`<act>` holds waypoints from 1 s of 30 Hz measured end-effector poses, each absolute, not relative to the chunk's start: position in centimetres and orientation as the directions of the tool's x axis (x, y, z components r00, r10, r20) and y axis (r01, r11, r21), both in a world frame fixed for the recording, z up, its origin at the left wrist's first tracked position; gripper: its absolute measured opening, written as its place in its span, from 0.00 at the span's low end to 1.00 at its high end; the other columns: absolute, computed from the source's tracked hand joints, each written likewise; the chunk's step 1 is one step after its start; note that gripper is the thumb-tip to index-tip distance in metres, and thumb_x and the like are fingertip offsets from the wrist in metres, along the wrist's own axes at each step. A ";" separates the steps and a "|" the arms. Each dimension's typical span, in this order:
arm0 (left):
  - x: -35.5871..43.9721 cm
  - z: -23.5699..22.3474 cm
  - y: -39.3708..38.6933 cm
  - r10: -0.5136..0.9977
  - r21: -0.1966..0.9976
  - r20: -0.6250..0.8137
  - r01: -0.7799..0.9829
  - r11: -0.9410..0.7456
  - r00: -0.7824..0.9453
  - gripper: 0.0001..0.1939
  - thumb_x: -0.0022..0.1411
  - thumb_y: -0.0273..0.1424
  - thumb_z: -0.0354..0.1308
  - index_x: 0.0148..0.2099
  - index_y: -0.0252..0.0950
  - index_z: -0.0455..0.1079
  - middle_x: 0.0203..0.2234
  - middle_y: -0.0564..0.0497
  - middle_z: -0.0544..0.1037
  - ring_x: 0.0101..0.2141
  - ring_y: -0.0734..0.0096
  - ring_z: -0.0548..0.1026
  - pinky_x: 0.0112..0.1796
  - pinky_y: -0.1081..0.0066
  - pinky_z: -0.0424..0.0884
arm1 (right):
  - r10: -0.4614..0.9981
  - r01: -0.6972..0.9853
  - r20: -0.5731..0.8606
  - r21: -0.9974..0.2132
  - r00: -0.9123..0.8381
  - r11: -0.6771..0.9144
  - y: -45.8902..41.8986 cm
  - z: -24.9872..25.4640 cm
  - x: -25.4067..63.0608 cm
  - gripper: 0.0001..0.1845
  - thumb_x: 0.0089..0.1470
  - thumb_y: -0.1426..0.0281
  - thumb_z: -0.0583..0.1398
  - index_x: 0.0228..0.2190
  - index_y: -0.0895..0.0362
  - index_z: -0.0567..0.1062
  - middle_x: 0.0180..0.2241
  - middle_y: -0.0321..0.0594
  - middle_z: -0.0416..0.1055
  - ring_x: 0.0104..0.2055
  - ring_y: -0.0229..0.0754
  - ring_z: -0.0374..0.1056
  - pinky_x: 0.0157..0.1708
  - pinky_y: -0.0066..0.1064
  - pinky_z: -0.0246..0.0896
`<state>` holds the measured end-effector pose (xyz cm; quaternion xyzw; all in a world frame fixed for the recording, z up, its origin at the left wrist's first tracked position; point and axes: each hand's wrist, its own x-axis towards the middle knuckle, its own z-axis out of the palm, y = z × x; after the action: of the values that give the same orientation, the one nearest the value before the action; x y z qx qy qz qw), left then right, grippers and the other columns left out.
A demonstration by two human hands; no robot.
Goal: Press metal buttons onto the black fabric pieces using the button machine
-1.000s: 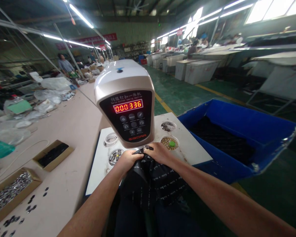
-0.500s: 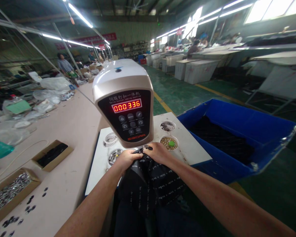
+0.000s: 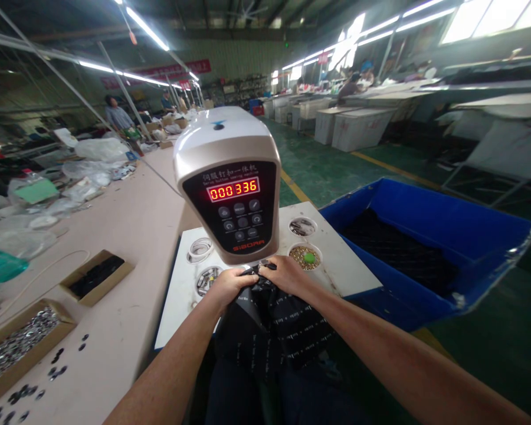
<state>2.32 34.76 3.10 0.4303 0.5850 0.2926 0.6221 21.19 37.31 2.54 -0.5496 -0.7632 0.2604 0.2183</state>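
Note:
A black garment [image 3: 265, 330] with rows of small white print hangs from both my hands over my lap. My left hand [image 3: 230, 286] pinches its upper edge from the left. On the other side my right hand [image 3: 283, 274] grips the same edge, close under the head of a white button machine [image 3: 230, 183]. The machine's red display reads 000336. Its working point is hidden behind the head and my fingers. Around it, a white machine table [image 3: 345, 265] has round wells; one holds small gold-coloured fasteners [image 3: 301, 258] with a green piece among them, another silver metal parts [image 3: 207, 280].
A blue bin [image 3: 425, 212] with dark cloth stands at the right. On the long table [image 3: 115, 236] at the left are a cardboard box of metal snap parts [image 3: 22, 345], a smaller box of black pieces [image 3: 97, 277], loose dark pieces and plastic bags [image 3: 100, 150]. People are farther back.
The view has shifted slightly, so the machine head appears a little farther right. Both hands keep their hold on the garment at the same place; the display still reads the same.

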 end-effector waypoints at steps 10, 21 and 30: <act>1.8 2.5 33.6 0.947 0.924 -0.319 0.231 0.304 0.031 0.21 0.48 0.42 0.66 0.41 0.34 0.74 0.34 0.48 0.81 0.36 0.60 0.77 0.37 0.67 0.69 | 0.963 0.770 0.046 -0.591 -0.264 0.239 37.0 2.3 21.1 0.16 0.62 0.57 0.59 0.38 0.55 0.80 0.38 0.45 0.81 0.41 0.47 0.75 0.35 0.30 0.54; 1.7 1.6 33.4 0.977 0.945 -0.211 0.256 0.203 0.003 0.16 0.52 0.40 0.63 0.41 0.35 0.75 0.35 0.49 0.81 0.39 0.59 0.77 0.41 0.65 0.71 | 0.972 0.825 0.048 -0.520 -0.229 0.220 37.0 2.0 21.1 0.16 0.63 0.57 0.59 0.43 0.54 0.78 0.40 0.45 0.81 0.44 0.50 0.76 0.38 0.32 0.59; 1.8 0.7 33.4 0.989 0.952 -0.149 0.267 0.150 -0.022 0.18 0.54 0.41 0.61 0.42 0.33 0.75 0.38 0.45 0.81 0.41 0.57 0.77 0.44 0.63 0.69 | 0.973 0.839 0.044 -0.499 -0.226 0.217 37.4 1.4 20.9 0.15 0.64 0.58 0.58 0.40 0.55 0.78 0.39 0.46 0.81 0.43 0.49 0.76 0.37 0.31 0.58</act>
<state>1.82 33.35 0.70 0.5232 0.5999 0.3890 0.4638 20.88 37.37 1.43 -0.5964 -0.7596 0.1892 0.1773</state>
